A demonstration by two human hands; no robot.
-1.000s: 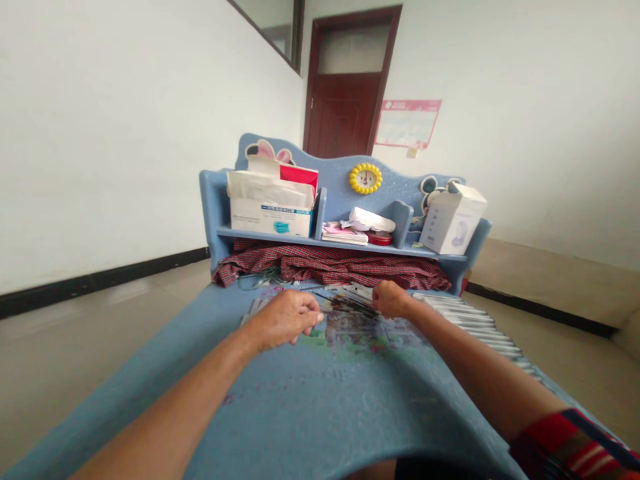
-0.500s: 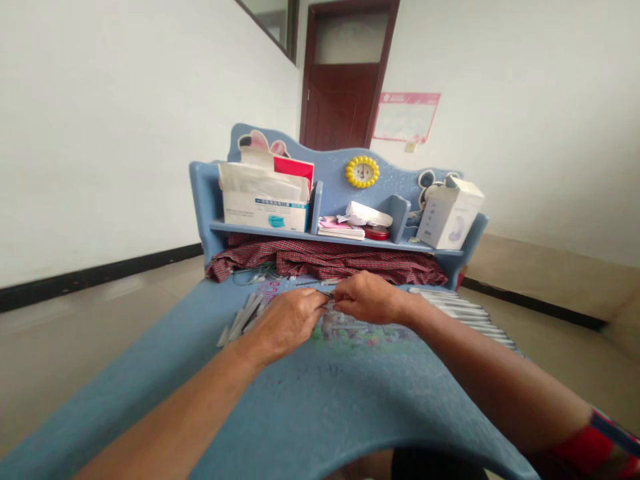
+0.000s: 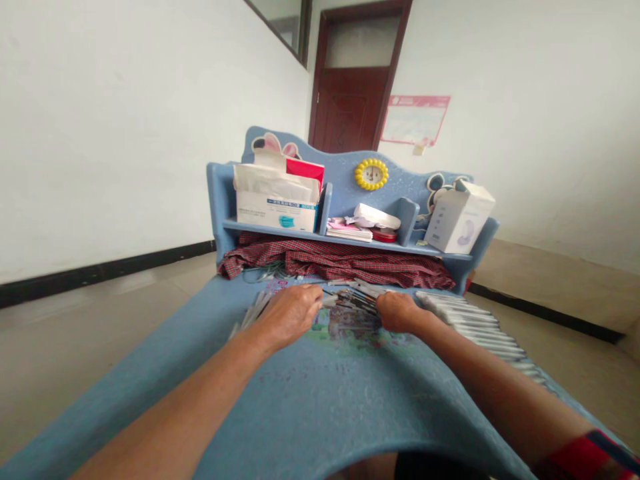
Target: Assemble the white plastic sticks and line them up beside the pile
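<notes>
A loose pile of thin dark and silvery strips (image 3: 353,301) lies on the blue desk (image 3: 320,400) in front of me. My left hand (image 3: 290,315) rests knuckles up at the pile's left edge, fingers curled onto the strips. At the pile's right edge is my right hand (image 3: 399,311), fingers closed down on the strips. What each hand holds is too small to make out. A fanned stack of grey strips (image 3: 250,311) lies just left of my left hand. A long row of grey strips (image 3: 480,327) runs along the desk's right side.
The desk's blue back shelf (image 3: 345,240) carries a mask box (image 3: 275,203), a white carton (image 3: 460,217), papers and a red tin. A yellow clock (image 3: 371,175) sits on the backboard. Red checked cloth (image 3: 340,263) lies under the shelf. A dark door (image 3: 350,107) stands behind.
My hands came together over the pile half a second ago and have now drawn apart again, the right hand moving right. The view has shifted slightly.
</notes>
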